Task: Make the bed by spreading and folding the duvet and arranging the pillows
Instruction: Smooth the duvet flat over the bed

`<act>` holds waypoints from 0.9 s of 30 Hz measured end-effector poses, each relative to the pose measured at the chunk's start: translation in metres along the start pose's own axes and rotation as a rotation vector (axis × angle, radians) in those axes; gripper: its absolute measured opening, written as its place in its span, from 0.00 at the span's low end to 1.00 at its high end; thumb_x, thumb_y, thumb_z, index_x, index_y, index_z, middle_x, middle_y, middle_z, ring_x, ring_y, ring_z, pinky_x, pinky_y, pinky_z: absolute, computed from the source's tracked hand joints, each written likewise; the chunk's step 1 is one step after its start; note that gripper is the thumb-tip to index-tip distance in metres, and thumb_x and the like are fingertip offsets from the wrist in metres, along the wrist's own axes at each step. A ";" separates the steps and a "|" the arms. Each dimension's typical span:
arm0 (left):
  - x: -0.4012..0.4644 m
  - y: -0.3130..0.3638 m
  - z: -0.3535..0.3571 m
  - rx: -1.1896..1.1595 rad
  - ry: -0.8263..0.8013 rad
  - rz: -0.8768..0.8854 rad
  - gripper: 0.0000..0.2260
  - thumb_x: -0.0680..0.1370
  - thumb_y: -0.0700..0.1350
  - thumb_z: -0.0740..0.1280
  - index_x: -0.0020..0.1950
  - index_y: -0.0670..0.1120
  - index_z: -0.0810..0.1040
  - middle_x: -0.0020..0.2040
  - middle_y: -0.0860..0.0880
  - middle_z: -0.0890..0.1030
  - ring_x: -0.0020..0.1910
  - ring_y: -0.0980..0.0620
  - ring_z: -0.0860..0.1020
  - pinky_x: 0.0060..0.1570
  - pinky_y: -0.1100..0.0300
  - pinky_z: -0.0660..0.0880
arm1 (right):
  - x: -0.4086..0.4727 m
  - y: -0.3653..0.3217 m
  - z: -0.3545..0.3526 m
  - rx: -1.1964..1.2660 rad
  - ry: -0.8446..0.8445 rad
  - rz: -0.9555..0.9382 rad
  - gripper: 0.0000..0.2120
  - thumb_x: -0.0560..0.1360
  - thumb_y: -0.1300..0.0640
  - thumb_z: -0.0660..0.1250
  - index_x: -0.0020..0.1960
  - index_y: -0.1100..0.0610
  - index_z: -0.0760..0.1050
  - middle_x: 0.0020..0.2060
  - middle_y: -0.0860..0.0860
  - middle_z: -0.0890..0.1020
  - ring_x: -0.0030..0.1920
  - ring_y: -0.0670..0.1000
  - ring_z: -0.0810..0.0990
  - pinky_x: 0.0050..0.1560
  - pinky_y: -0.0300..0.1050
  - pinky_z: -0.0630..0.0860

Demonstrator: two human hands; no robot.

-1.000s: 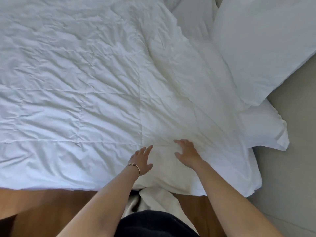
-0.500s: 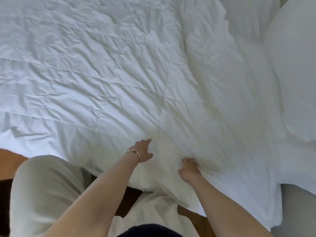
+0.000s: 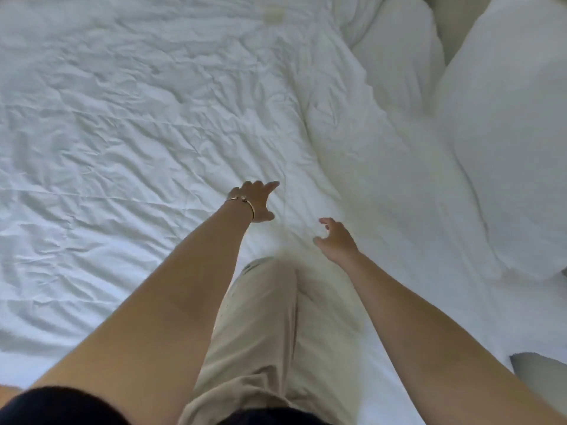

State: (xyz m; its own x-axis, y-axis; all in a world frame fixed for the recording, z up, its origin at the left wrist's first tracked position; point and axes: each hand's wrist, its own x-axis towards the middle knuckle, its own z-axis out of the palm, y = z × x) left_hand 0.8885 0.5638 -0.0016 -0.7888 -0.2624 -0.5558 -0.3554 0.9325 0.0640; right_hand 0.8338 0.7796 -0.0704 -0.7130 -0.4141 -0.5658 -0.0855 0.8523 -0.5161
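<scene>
1. The left hand (image 3: 257, 201), with a thin gold bangle (image 3: 242, 201) at the wrist, reaches forward over the wrinkled white quilted duvet (image 3: 138, 124). Its fingers are extended and spread, holding nothing (whether the fingertips touch the fabric cannot be told).
2. The right hand (image 3: 336, 239) hovers just above the duvet, fingers loosely curved and apart, thumb out, gripping nothing.
3. The duvet covers most of the bed, with a bunched ridge running along its right side.
4. Two plump white pillows lie at the right: a large near pillow (image 3: 515, 154) and a far pillow (image 3: 399, 53) beside it, both touching the duvet's edge.
5. A knee in beige trousers (image 3: 260, 326) rests on the duvet between the arms.
6. Half a second ago the right hand pressed into the duvet near its edge and brown floor showed; now both hands are further in over the bed, and the knee is up on it.
</scene>
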 end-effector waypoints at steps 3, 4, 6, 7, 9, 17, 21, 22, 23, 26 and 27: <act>0.045 0.018 0.002 0.032 -0.071 0.081 0.39 0.76 0.58 0.66 0.78 0.56 0.45 0.75 0.48 0.60 0.73 0.43 0.60 0.66 0.45 0.66 | 0.016 0.000 -0.022 -0.117 0.003 0.035 0.30 0.76 0.50 0.62 0.76 0.47 0.57 0.74 0.50 0.61 0.73 0.54 0.60 0.68 0.52 0.66; 0.060 0.026 0.006 0.013 -0.093 0.102 0.39 0.76 0.58 0.66 0.78 0.56 0.45 0.76 0.48 0.59 0.73 0.43 0.59 0.66 0.45 0.66 | 0.023 0.002 -0.026 -0.191 0.000 0.064 0.31 0.77 0.48 0.62 0.77 0.46 0.55 0.76 0.50 0.58 0.75 0.54 0.57 0.70 0.53 0.64; 0.087 0.046 0.013 -0.037 -0.141 0.147 0.40 0.75 0.57 0.66 0.78 0.56 0.44 0.77 0.49 0.56 0.73 0.43 0.57 0.67 0.45 0.65 | 0.040 0.011 -0.035 -0.325 0.023 0.141 0.32 0.77 0.45 0.62 0.77 0.45 0.53 0.78 0.49 0.53 0.77 0.56 0.50 0.74 0.55 0.57; 0.098 0.056 0.016 -0.049 -0.166 0.175 0.40 0.76 0.57 0.66 0.78 0.57 0.43 0.77 0.49 0.54 0.74 0.43 0.56 0.67 0.44 0.64 | 0.051 0.015 -0.042 -0.355 0.054 0.179 0.32 0.77 0.44 0.62 0.77 0.45 0.53 0.78 0.49 0.51 0.77 0.56 0.49 0.74 0.56 0.55; 0.123 0.071 0.017 -0.042 -0.187 0.218 0.40 0.75 0.58 0.66 0.77 0.59 0.41 0.78 0.51 0.49 0.75 0.43 0.51 0.68 0.44 0.64 | 0.080 0.019 -0.064 -0.372 0.152 0.217 0.32 0.77 0.44 0.62 0.77 0.45 0.54 0.78 0.50 0.51 0.77 0.56 0.49 0.75 0.55 0.55; 0.277 0.077 -0.058 -0.120 -0.012 0.209 0.37 0.77 0.57 0.63 0.77 0.60 0.42 0.78 0.51 0.49 0.75 0.43 0.51 0.67 0.45 0.64 | 0.238 -0.015 -0.156 -0.394 0.303 0.180 0.33 0.78 0.44 0.62 0.78 0.46 0.51 0.77 0.53 0.56 0.75 0.56 0.57 0.67 0.54 0.65; 0.364 0.068 -0.100 -0.099 0.121 0.231 0.34 0.79 0.56 0.62 0.77 0.62 0.43 0.78 0.51 0.49 0.75 0.42 0.52 0.65 0.44 0.66 | 0.325 -0.032 -0.189 -0.481 0.440 0.160 0.40 0.76 0.40 0.63 0.79 0.45 0.42 0.77 0.57 0.52 0.77 0.60 0.52 0.72 0.56 0.58; 0.385 0.066 -0.108 -0.087 0.152 0.235 0.34 0.79 0.56 0.61 0.77 0.62 0.42 0.78 0.51 0.48 0.75 0.42 0.51 0.65 0.44 0.66 | 0.346 -0.037 -0.196 -0.481 0.470 0.178 0.44 0.75 0.38 0.64 0.78 0.43 0.38 0.78 0.59 0.49 0.77 0.61 0.49 0.73 0.57 0.55; 0.404 0.065 -0.115 -0.088 0.171 0.233 0.34 0.79 0.56 0.61 0.76 0.64 0.41 0.78 0.51 0.46 0.75 0.41 0.50 0.65 0.43 0.66 | 0.366 -0.040 -0.202 -0.477 0.481 0.202 0.47 0.73 0.36 0.65 0.77 0.42 0.34 0.78 0.59 0.47 0.77 0.62 0.46 0.74 0.59 0.52; 0.449 0.065 -0.123 -0.156 0.156 0.208 0.36 0.78 0.58 0.62 0.75 0.66 0.39 0.78 0.52 0.42 0.75 0.40 0.49 0.65 0.41 0.66 | 0.403 -0.031 -0.210 -0.523 0.467 0.264 0.54 0.71 0.35 0.68 0.76 0.44 0.29 0.74 0.61 0.59 0.74 0.63 0.58 0.71 0.58 0.57; 0.457 0.067 -0.122 -0.183 0.145 0.201 0.37 0.78 0.58 0.63 0.75 0.67 0.38 0.78 0.52 0.41 0.75 0.40 0.50 0.64 0.40 0.67 | 0.406 -0.026 -0.210 -0.539 0.451 0.266 0.53 0.71 0.37 0.68 0.77 0.47 0.32 0.68 0.60 0.68 0.68 0.61 0.67 0.67 0.56 0.63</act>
State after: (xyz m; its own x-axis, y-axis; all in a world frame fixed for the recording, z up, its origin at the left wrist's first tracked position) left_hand 0.4432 0.4759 -0.1507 -0.9111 -0.1220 -0.3936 -0.2588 0.9128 0.3160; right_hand 0.4007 0.6567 -0.1519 -0.9633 -0.1000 -0.2489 -0.1168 0.9917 0.0536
